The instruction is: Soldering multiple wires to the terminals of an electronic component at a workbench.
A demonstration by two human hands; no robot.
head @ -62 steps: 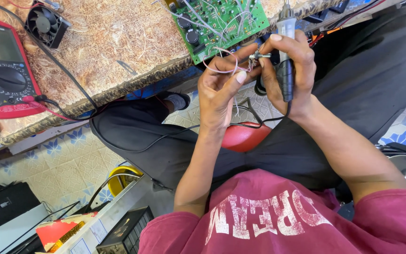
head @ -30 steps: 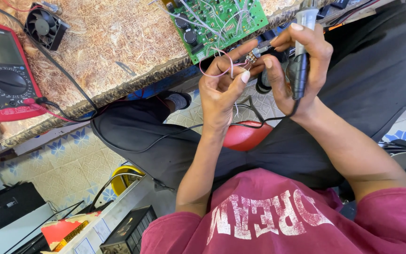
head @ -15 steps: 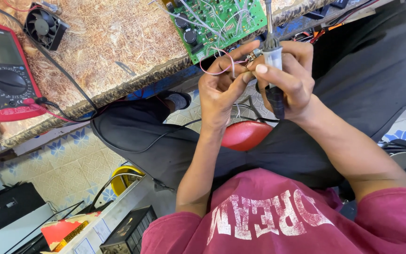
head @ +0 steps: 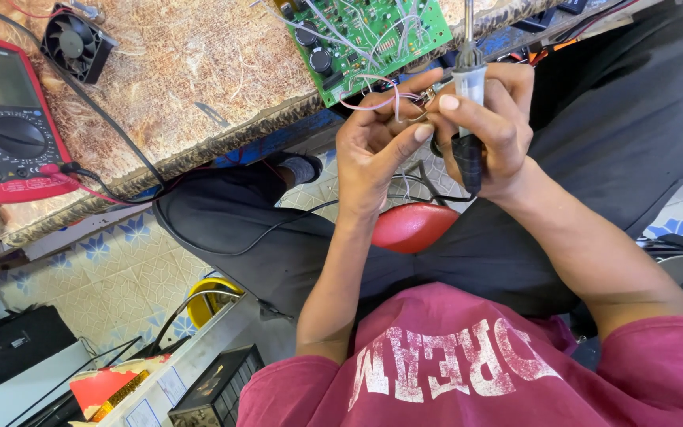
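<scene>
Both hands meet just off the edge of the worn workbench [head: 199,95], below the green circuit board [head: 365,39]. The left hand [head: 373,150] pinches thin pink wires [head: 373,99] between thumb and fingers — what sits at their ends is too small to tell. The right hand [head: 488,126] is wrapped tight around a soldering iron [head: 468,87], now upright with its tip pointing up, where a second ago it lay tilted in the fist.

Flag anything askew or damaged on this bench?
The green circuit board overhangs the worn bench edge, with loose thin wires trailing off it to the left hand. The right hand grips a soldering iron right beside them. The bench's top layer looks scuffed and peeling.
</scene>
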